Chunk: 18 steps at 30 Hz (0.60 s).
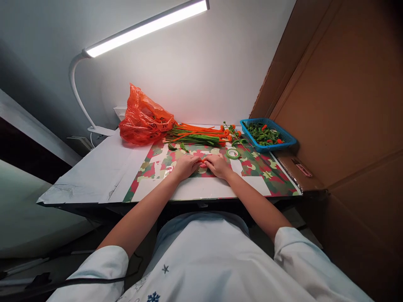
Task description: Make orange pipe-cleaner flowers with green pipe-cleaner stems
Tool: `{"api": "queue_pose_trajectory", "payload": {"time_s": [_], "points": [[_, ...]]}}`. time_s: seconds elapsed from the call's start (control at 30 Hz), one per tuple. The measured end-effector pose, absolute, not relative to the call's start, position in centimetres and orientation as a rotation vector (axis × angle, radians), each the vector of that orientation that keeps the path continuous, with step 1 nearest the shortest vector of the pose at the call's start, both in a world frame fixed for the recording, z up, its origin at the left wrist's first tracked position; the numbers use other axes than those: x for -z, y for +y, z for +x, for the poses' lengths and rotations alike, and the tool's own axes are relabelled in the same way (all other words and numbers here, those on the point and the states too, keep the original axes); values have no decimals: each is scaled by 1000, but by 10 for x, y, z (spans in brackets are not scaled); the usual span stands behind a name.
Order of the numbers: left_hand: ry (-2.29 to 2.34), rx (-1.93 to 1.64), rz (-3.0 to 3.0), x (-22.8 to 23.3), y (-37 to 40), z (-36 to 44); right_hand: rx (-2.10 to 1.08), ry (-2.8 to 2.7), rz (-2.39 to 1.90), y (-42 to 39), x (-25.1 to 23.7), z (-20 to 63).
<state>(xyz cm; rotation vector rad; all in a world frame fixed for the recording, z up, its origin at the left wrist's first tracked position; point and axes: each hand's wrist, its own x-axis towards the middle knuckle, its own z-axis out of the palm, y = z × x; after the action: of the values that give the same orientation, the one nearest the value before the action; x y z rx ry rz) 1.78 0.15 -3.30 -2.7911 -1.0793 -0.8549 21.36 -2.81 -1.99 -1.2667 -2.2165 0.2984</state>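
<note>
Orange pipe cleaner (204,160) sits pinched between the left hand (186,166) and the right hand (218,165), both closed narrow on it, low over the patterned worktop (264,174). How far it is bent cannot be seen. Beyond the hands lies a large bundle of orange and green stems (197,135), unused as it seems. Further right of the right hand, a blue basket (285,138) already holds some small finished pieces, so the work seems partly done, with much left.
</note>
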Motion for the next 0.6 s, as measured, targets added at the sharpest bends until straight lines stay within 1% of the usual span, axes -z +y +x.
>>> {"api": "queue_pose_trajectory", "payload": {"time_s": [0.3, 0.47, 0.6], "points": [[-1119, 910, -2691, 22, -6, 17, -298, -2031, -1455, -23, 22, 224], [-1049, 852, -2764, 22, -7, 21, -298, -2061, -1436, -24, 24, 223], [-1085, 844, -2791, 27, -5, 20, -276, -2106, -1389, -24, 23, 223]]}}
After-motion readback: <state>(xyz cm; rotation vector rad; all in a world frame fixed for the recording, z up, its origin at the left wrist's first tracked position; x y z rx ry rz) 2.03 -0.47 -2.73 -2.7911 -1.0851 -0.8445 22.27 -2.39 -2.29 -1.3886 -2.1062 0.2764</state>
